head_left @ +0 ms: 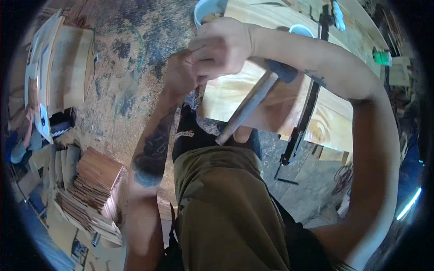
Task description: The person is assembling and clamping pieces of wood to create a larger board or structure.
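- Right hand (pixel 220 47) overlaps left hand (pixel 180 74), nearest camera; right fingers curled together, blurred; left fingers mostly hidden, can't tell if apart; grip on anything also unclear
- Hammer (pixel 247 108) below right forearm (pixel 312 54); handle slants over pale wooden panel (pixel 226 97), end past near edge
- Black bar clamp (pixel 309 104) right of hammer, across panel
- Light-blue bucket (pixel 197 17) beyond hands; stacked boards (pixel 86 194) at lower left

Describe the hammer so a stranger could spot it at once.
Start at the large pale wooden board in front of the person, crossed by a long black clamp. Left of that clamp, the hammer slants across the view, its handle end reaching past the board's near edge. A round, greyish handle with a dark head sets it apart from the flat board and black clamp.
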Tool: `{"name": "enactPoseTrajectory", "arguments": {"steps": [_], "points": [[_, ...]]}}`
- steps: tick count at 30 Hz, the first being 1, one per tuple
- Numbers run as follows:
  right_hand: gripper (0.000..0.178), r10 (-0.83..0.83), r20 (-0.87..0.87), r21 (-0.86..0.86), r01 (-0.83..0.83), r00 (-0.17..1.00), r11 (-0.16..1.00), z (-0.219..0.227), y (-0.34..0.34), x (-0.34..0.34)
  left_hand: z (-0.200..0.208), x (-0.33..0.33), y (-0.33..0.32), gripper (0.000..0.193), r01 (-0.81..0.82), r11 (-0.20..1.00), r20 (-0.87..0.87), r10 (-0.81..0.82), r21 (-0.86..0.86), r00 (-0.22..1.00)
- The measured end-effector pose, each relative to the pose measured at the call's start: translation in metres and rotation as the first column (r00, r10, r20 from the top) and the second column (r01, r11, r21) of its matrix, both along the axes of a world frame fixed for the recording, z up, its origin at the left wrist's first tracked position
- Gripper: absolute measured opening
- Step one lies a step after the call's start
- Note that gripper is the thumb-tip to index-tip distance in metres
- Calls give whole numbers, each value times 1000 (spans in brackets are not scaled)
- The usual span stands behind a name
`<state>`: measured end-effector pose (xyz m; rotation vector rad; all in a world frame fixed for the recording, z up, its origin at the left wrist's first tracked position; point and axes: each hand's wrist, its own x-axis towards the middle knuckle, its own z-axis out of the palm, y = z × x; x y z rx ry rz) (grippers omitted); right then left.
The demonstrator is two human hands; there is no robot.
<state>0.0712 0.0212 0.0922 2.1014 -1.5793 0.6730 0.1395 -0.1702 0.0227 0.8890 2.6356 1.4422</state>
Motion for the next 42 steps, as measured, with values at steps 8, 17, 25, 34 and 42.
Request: {"name": "enactPoseTrajectory", "arguments": {"steps": [8, 17, 25, 34, 42], "points": [[22, -413, 199, 30, 416, 889, 909, -14, 7, 25, -8, 1, 5, 28, 13, 990, -162, 10, 143, 987], [19, -722, 24, -43, 722, 692, 691, -9, 6, 57, -6, 3, 14, 15, -75, 996, -286, 56, -54, 957], [20, -926, 18, -96, 922, 377, 374, -11, -9, 72, -10, -8, 13, 25, -67, 998, -291, 65, 4, 954], [43, -965, 31, 179, 948, 261, 263, 25, 4, 124, -56, 37, -18, 93, -297, 752, 620, -182, 588, 763], [18, -362, 815, 308, 867, -453, -393, -13, -67, 250, -125, -33, -50, 69, -531, 782, 944, -295, 326, 145]]}}
